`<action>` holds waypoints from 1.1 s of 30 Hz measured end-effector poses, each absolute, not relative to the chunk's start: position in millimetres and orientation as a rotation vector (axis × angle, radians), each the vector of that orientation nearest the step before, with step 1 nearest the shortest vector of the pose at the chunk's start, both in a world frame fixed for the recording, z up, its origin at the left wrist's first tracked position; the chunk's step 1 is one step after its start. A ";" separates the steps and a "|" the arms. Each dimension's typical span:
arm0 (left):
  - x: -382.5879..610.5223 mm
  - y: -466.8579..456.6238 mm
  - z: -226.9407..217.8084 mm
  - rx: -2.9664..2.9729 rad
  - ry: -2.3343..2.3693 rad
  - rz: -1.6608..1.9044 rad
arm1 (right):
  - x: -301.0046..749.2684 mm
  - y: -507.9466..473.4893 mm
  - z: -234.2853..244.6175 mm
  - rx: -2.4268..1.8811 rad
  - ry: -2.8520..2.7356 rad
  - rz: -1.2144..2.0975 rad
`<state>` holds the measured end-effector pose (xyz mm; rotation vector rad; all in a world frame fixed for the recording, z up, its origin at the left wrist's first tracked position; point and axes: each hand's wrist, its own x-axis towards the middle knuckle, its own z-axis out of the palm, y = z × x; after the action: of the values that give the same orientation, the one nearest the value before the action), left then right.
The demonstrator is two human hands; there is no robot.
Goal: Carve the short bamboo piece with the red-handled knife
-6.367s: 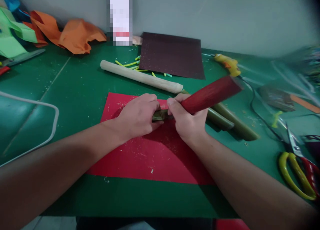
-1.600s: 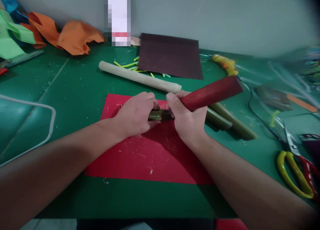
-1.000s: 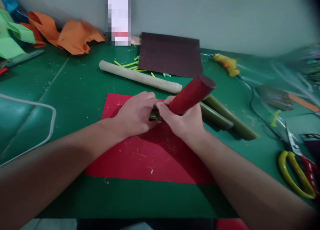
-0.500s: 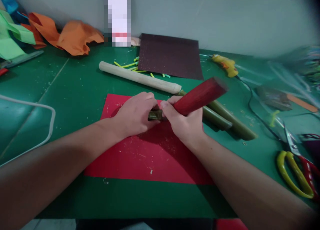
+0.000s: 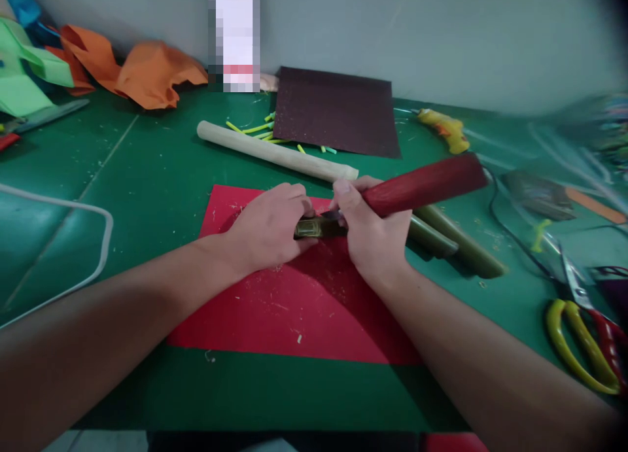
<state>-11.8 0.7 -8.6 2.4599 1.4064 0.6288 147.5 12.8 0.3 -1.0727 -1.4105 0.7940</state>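
Observation:
My left hand (image 5: 269, 226) is closed around the left part of a dark green bamboo piece (image 5: 320, 227), holding it over a red sheet (image 5: 255, 308). Scratched pale lines show on the bamboo beside my fingers. In my right hand (image 5: 375, 236) is a carving knife (image 5: 426, 187) with a thick red handle, which slants up to the right. A short bit of its blade shows between my hands, at the bamboo's upper side; whether it touches the surface I cannot tell. Pale shavings lie scattered on the sheet.
Behind my hands lie a pale wooden rod (image 5: 275, 152) and a dark brown sheet (image 5: 338, 115). Two green bamboo lengths (image 5: 464, 246) rest right of my right hand. Farther right are a yellow glue gun (image 5: 444, 128) with its cord and scissors (image 5: 579, 321). Orange paper (image 5: 150, 76) lies back left.
My right hand has moved right along the bamboo, and the knife handle has tipped lower toward the right. More of the bamboo and some blade now show. My left hand stays nearly in place.

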 end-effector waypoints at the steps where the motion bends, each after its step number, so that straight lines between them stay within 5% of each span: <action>1: -12.1 1.1 -9.3 2.463 1.405 0.630 | 147.8 12.9 0.4 -1.060 -1.413 0.805; 15: -15.6 -19.7 15.0 2.434 1.097 1.426 | 151.4 8.7 5.0 -1.006 -1.611 0.929; 27: 11.8 -21.9 34.9 2.420 1.324 1.232 | 149.2 7.3 -0.3 -0.746 -1.784 0.976; 33: -5.8 -13.1 31.8 1.991 1.418 1.712 | 152.0 2.8 7.5 -0.880 -1.807 0.977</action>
<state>-5.8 -13.1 31.8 1.9910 1.4177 1.7117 152.0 2.8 7.5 -0.8805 -1.8067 0.9771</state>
